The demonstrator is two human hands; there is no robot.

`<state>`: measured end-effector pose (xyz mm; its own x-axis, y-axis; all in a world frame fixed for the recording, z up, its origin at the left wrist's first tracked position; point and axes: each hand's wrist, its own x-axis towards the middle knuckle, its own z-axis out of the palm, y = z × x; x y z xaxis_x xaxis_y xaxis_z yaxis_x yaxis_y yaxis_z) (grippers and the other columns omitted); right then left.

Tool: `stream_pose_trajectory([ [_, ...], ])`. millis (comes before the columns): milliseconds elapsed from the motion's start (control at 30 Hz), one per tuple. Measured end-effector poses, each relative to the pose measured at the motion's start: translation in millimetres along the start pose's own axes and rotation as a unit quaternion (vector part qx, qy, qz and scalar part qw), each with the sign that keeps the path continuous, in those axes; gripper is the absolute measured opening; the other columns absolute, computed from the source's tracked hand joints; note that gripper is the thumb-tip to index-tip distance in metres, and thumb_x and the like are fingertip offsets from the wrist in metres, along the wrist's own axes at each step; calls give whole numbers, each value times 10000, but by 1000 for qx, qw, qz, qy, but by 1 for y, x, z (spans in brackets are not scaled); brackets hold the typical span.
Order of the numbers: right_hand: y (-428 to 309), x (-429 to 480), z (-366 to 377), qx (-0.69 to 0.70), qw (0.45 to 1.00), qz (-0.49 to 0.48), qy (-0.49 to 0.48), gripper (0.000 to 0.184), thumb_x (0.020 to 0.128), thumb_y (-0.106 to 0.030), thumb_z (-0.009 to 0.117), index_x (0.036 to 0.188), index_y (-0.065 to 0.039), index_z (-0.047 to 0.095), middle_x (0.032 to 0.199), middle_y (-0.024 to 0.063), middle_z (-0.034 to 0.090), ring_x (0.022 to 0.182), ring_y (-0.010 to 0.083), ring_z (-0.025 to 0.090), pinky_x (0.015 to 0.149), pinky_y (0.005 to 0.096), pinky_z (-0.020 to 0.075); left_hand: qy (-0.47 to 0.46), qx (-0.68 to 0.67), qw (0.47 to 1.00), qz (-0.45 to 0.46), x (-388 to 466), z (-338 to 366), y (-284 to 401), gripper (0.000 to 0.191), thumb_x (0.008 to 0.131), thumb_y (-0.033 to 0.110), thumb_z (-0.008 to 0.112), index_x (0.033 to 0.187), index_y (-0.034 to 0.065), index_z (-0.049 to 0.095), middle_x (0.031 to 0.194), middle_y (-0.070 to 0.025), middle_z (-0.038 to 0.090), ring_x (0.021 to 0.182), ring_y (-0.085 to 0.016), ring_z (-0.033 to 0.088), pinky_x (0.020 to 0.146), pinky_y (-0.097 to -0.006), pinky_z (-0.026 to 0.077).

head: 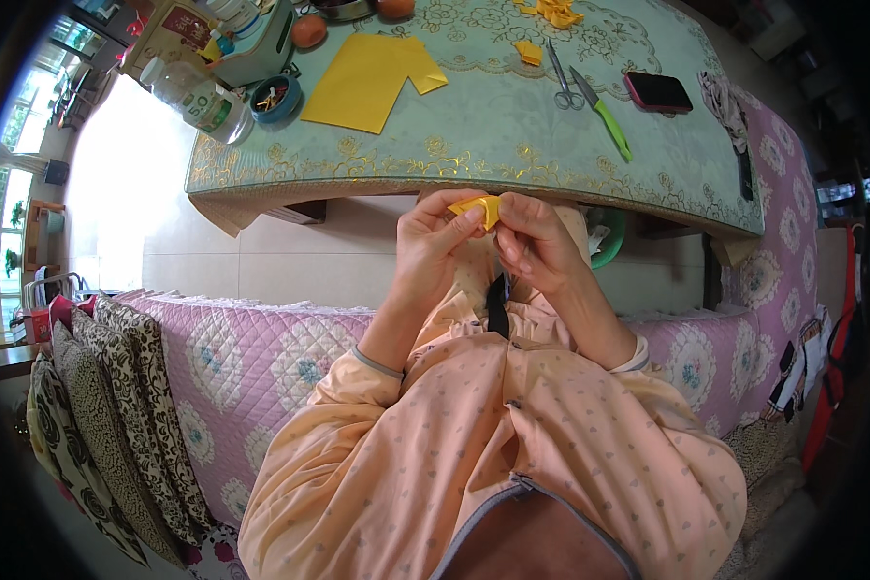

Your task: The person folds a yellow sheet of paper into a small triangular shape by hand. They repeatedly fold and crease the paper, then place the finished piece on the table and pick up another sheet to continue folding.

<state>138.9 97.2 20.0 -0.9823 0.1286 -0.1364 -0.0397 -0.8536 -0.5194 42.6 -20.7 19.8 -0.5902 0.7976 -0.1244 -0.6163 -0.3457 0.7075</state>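
Both hands are over my lap, just in front of the table edge. My left hand point(436, 230) pinches a small folded piece of yellow paper point(484, 209) between thumb and fingers. On the paper's right side, my right hand point(540, 235) grips it with thumb and index finger. Large yellow paper sheets point(359, 83) lie on the table. Farther right are a small folded yellow paper piece point(528, 52), metal scissors point(567, 96) and a knife with a green handle point(610, 127). A cluster of folded yellow pieces point(558, 12) is at the far edge of view.
The table point(493, 152) wears a green patterned cover. On it are a clear plastic bottle point(199, 105), a blue bowl point(275, 99) with small items, a storage bin point(261, 54) and a smartphone point(658, 92). A green bin point(610, 239) stands below the table edge.
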Motion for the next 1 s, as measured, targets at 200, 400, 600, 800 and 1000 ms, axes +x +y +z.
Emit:
stream_pose_trajectory([
  [200,2,2,7,-11,997,-23,72,122,864,-138,516,862,-16,527,578,72,555,373,98,442,319,198,331,33,41,999,-15,0,3,8,163,818,36,562,942,-69,552,813,-107,615,675,-123,591,636,-208,481],
  [400,7,6,-7,6,998,-27,63,118,866,-143,511,854,-28,529,580,67,550,389,93,444,321,194,327,30,43,998,-40,2,1,8,141,819,10,523,926,-79,542,829,-136,608,674,-145,613,628,-213,515],
  [600,6,5,-7,52,997,-12,47,102,871,-120,496,857,-27,535,579,73,550,386,97,443,319,188,330,23,29,997,-72,5,0,12,148,817,13,525,934,-77,543,821,-133,609,652,-149,619,604,-200,521],
  [800,4,3,-1,13,995,-31,91,95,853,-119,528,826,-32,554,561,66,548,367,96,434,308,190,321,72,109,991,-24,2,5,12,127,804,20,567,912,-47,578,808,-93,611,665,-115,588,604,-186,478],
  [1000,5,2,11,-101,975,-73,186,96,842,-112,542,794,-31,560,505,42,519,337,80,408,292,176,311,86,189,974,97,-3,0,10,84,795,44,610,835,-30,609,751,-33,593,640,-66,491,582,-183,386],
])
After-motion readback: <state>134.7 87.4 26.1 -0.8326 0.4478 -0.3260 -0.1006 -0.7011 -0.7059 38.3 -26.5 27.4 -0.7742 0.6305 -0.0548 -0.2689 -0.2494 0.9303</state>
